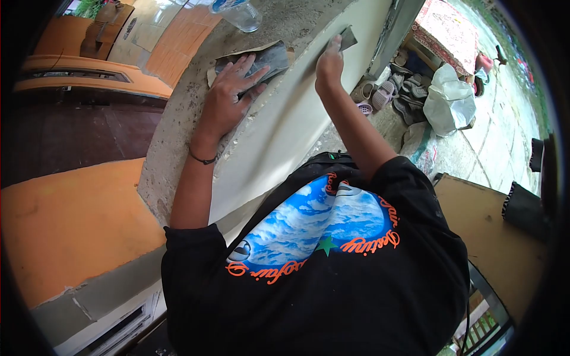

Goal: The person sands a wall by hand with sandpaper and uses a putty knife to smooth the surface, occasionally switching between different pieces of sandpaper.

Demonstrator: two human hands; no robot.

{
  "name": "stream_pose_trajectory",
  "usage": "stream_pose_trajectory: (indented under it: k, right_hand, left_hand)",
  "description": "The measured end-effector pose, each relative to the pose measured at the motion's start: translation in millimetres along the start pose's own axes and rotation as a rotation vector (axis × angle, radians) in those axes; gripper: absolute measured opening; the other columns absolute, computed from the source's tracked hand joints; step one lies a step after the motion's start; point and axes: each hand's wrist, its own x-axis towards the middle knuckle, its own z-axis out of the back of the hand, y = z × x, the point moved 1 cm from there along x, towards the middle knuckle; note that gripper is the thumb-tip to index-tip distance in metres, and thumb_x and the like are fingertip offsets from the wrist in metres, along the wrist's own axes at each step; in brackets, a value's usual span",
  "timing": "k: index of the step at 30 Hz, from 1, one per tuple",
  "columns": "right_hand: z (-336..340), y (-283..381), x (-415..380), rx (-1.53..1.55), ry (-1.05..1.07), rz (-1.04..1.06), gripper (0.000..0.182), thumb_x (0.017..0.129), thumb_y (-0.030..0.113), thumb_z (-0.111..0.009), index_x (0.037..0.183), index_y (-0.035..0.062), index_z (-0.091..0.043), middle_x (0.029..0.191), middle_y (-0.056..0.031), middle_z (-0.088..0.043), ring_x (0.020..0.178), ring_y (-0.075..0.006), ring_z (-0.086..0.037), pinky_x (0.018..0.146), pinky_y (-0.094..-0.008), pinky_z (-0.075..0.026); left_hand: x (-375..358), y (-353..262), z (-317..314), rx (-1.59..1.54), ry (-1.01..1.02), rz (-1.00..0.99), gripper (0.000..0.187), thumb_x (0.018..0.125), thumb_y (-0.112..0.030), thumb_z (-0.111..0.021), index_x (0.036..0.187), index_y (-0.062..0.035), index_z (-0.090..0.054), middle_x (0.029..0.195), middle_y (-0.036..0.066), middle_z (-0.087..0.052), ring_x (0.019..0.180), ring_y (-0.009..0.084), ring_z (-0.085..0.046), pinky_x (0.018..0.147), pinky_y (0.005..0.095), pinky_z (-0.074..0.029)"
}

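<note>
My left hand (237,92) lies spread over a dark grey sheet of sandpaper (274,58) on top of a rough concrete ledge (178,118). The sheet is creased, and its light brown backing shows along the edges. A dark bracelet circles my left wrist. Against the smooth whitish face of the wall (291,113) below the ledge, my right hand (331,68) is closed on a small grey piece of sandpaper (349,38). The thumb lies on this piece, and part of it is hidden under the hand.
A clear plastic cup (244,18) stands on the ledge. To the right, several shoes (404,89) lie on the ground beside a white plastic sack (449,101) and a table with a red patterned cloth (448,29). An orange wall (77,225) is at the left.
</note>
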Motion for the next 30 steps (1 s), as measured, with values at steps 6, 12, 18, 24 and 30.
stream_pose_trajectory:
  k: [6,12,18,24,30]
  right_hand:
    - [-25.4,11.9,-117.7,-0.332,0.182,0.370,0.066,0.098,0.038,-0.032,0.142,-0.0052,-0.011,0.149,-0.0254,-0.008,0.141,-0.0343,-0.002,0.113,-0.0381,0.000]
    - [-3.0,31.5,-4.9,-0.126,-0.039,0.241,0.057,0.098,0.042,-0.035,0.125,-0.0074,-0.045,0.122,-0.0207,-0.052,0.114,-0.0286,-0.048,0.099,-0.0341,-0.034]
    - [0.3,29.0,-30.1,-0.293,0.055,0.117,0.065,0.097,0.047,-0.032,0.135,-0.0055,-0.034,0.135,-0.0253,-0.042,0.128,-0.0321,-0.038,0.106,-0.0349,-0.027]
    - [-1.2,36.9,-17.9,-0.260,0.031,0.229,0.060,0.098,0.044,-0.033,0.129,-0.0059,-0.041,0.123,-0.0229,-0.052,0.117,-0.0298,-0.047,0.100,-0.0343,-0.032]
    - [17.9,54.2,51.6,-0.154,-0.020,-0.024,0.067,0.096,0.050,-0.032,0.130,-0.0083,-0.039,0.124,-0.0225,-0.050,0.115,-0.0300,-0.047,0.100,-0.0371,-0.033]
  left_hand:
    - [4.8,0.5,2.2,-0.006,0.026,0.003,0.037,0.085,-0.029,-0.061,0.121,-0.0214,-0.060,0.129,0.018,-0.051,0.125,0.0298,-0.044,0.108,0.0441,-0.028]
    - [4.0,-2.6,4.5,-0.020,0.048,0.012,0.038,0.085,-0.028,-0.061,0.122,-0.0219,-0.059,0.131,0.017,-0.049,0.127,0.0293,-0.042,0.108,0.0440,-0.026]
    - [4.6,-4.3,6.3,-0.007,0.067,0.003,0.038,0.087,-0.029,-0.059,0.122,-0.0138,-0.059,0.132,0.018,-0.049,0.126,0.0311,-0.043,0.108,0.0446,-0.025]
    - [5.0,-3.9,6.2,0.017,0.065,0.002,0.039,0.084,-0.024,-0.062,0.123,-0.0209,-0.059,0.133,0.018,-0.048,0.126,0.0308,-0.042,0.108,0.0445,-0.027]
    - [4.7,-4.6,6.4,0.029,0.052,-0.013,0.039,0.084,-0.024,-0.062,0.123,-0.0200,-0.059,0.132,0.020,-0.048,0.126,0.0316,-0.043,0.108,0.0447,-0.027]
